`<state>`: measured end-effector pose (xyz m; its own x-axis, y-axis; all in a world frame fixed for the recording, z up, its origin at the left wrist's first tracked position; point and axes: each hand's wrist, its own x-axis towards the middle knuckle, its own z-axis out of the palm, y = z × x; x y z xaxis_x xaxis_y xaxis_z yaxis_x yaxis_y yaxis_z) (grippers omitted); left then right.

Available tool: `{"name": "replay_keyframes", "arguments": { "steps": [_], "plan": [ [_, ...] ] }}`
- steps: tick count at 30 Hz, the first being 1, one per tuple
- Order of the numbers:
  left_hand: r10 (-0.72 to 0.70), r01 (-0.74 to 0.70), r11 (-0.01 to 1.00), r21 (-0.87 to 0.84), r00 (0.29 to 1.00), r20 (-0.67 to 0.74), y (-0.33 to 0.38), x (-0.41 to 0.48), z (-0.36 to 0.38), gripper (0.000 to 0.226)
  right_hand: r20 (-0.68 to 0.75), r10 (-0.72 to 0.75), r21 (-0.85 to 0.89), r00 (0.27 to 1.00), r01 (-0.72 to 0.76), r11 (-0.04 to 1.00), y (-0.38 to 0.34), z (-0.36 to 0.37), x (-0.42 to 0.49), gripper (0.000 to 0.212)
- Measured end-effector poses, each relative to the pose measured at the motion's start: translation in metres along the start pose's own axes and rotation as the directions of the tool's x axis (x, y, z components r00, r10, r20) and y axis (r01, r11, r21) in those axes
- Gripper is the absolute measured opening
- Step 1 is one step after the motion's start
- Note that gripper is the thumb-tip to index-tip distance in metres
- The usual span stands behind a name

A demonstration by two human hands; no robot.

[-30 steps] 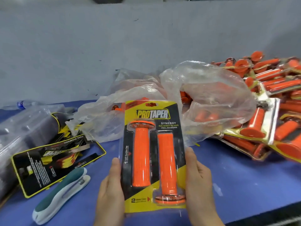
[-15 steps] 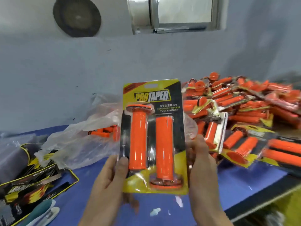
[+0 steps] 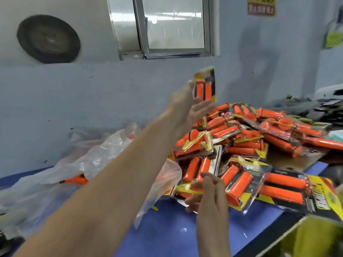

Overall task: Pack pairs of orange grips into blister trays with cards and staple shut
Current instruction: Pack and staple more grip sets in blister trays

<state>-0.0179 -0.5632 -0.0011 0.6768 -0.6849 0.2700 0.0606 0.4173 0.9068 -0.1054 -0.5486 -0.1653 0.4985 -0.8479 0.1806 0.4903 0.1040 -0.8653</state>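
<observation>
A finished blister pack (image 3: 204, 84), yellow and black card with two orange grips, is in the air above the far side of the heap, blurred by motion. My left hand (image 3: 189, 104) is stretched out just below it, fingers spread and straight, the pack at its fingertips. My right hand (image 3: 207, 193) hovers low over the blue table (image 3: 167, 230), fingers relaxed and holding nothing, in front of the heap of finished packs (image 3: 250, 140) lying on the right half of the table.
A crumpled clear plastic bag (image 3: 96, 160) with loose orange grips (image 3: 76, 180) lies at the left. A yellow carton edge (image 3: 306, 238) shows at the bottom right. The blue-grey wall and a window stand behind the table.
Both hands held the pack upright before me. Now the right hand has let go and dropped, while the left arm has swung the pack up and out over the heap. The view has turned right.
</observation>
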Motion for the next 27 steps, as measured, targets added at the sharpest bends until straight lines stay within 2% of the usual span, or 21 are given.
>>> {"name": "replay_keyframes", "arguments": {
  "steps": [2, 5, 8, 10, 13, 17, 21, 23, 24, 26, 27],
  "plan": [
    [-0.059, 0.057, 0.995, 0.085, 0.998, 0.02, -0.017, -0.028, -0.017, 0.026, 0.025, -0.016, -0.027, 1.0, 0.016, 0.999, 0.014, 0.007, -0.002, 0.023],
    [-0.097, 0.103, 0.994, 0.048, 0.989, -0.112, -0.027, -0.076, -0.063, 0.021, 0.152, -0.045, -0.146, 0.987, 0.068, 0.987, 0.031, 0.022, -0.01, 0.027],
    [-0.011, 0.037, 0.996, 0.082, 0.957, -0.291, -0.021, -0.12, -0.117, 0.02, 0.295, -0.045, -0.301, 0.954, 0.137, 0.944, 0.048, 0.04, -0.018, 0.022],
    [0.058, -0.008, 0.992, 0.127, 0.915, -0.399, -0.015, -0.14, -0.149, 0.02, 0.386, -0.06, -0.39, 0.921, 0.221, 0.894, 0.062, 0.052, -0.029, 0.016],
    [0.112, -0.022, 0.985, 0.171, 0.833, -0.541, -0.008, -0.161, -0.192, 0.023, 0.499, -0.089, -0.47, 0.862, 0.356, 0.807, 0.079, 0.067, -0.048, 0.02],
    [0.207, -0.06, 0.965, 0.256, 0.773, -0.6, 0.0, -0.185, -0.243, 0.023, 0.585, -0.148, -0.482, 0.798, 0.488, 0.728, 0.096, 0.087, -0.069, 0.02],
    [0.288, 0.024, 0.906, 0.423, 0.698, -0.656, 0.011, -0.208, -0.291, 0.017, 0.691, -0.271, -0.426, 0.67, 0.681, 0.596, 0.106, 0.102, -0.093, 0.026],
    [0.373, 0.105, 0.823, 0.558, 0.642, -0.67, 0.013, -0.224, -0.314, 0.014, 0.722, -0.329, -0.388, 0.609, 0.749, 0.537, 0.109, 0.109, -0.104, 0.022],
    [0.444, 0.161, 0.745, 0.647, 0.604, -0.662, 0.015, -0.233, -0.327, 0.012, 0.74, -0.334, -0.372, 0.584, 0.769, 0.52, 0.111, 0.113, -0.11, 0.02],
    [0.577, 0.336, 0.526, 0.782, 0.534, -0.618, 0.02, -0.252, -0.35, 0.01, 0.783, -0.324, -0.343, 0.531, 0.803, 0.488, 0.116, 0.122, -0.123, 0.018],
    [0.617, 0.433, 0.427, 0.794, 0.503, -0.605, 0.024, -0.261, -0.359, 0.012, 0.803, -0.315, -0.329, 0.506, 0.817, 0.473, 0.119, 0.127, -0.129, 0.019]
  ]
}}
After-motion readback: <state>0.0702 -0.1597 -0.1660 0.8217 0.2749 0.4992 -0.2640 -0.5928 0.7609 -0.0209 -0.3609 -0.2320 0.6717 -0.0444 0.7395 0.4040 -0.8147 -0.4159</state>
